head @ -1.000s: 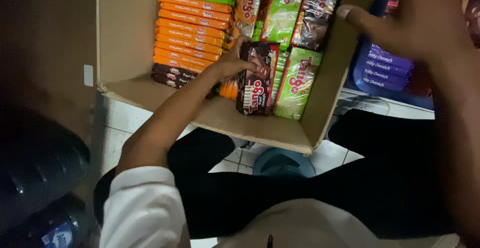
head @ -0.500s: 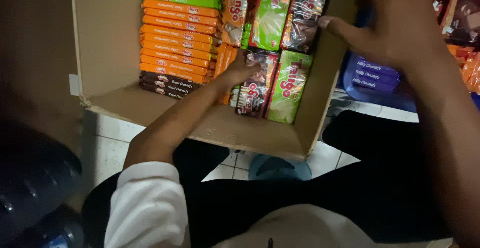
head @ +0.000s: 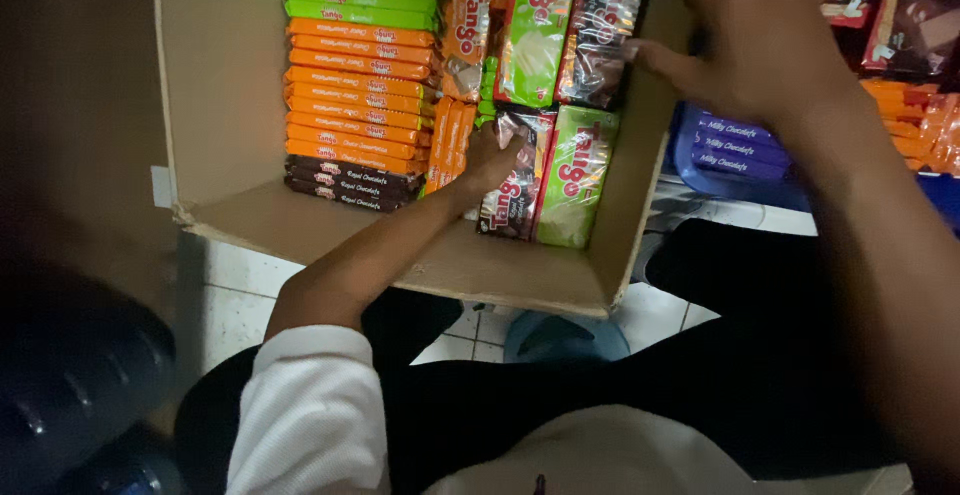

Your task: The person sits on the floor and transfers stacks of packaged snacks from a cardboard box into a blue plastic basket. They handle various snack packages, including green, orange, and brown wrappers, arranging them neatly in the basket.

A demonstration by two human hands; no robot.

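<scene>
The left hand (head: 497, 151) reaches into the open brown cardboard box (head: 230, 105), fingers curled onto the top of a dark brown wafer packet (head: 512, 187) standing near the box's front right corner beside a light green wafer packet (head: 575, 177). The right hand (head: 765, 40) grips the box's right wall, fingers half open against another dark packet (head: 600, 40).

Orange, green and dark brown wafer packs (head: 355, 85), tan cardboard box (head: 215, 75), white sleeve (head: 310, 415)

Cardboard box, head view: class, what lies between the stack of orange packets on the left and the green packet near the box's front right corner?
In the head view, the left hand and a dark brown packet it touches lie between the orange stack and the green packet, inside the cardboard box.
</scene>
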